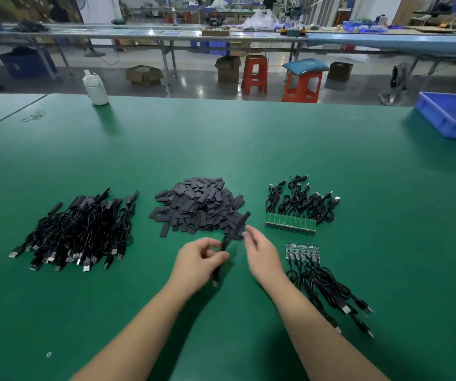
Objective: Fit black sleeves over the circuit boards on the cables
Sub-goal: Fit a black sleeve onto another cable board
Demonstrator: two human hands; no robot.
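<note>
A green matted surface (249,138) carries everything. At its middle lies a heap of flat black sleeves (199,206), the landmark here. Left of the heap is a tangled pile of sleeved USB cables (78,232). Right of it sits a row of green circuit boards with coiled cables (298,207); nearer than that, a second row of boards with cables (323,279). Far beyond the heap to the left stand a white bottle (95,88) and loose rubber bands (35,116); far right, a blue plastic bin (453,115).

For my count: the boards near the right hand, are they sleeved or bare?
Bare: the boards lie uncovered in a row, their components visible, beside the right hand.
</note>
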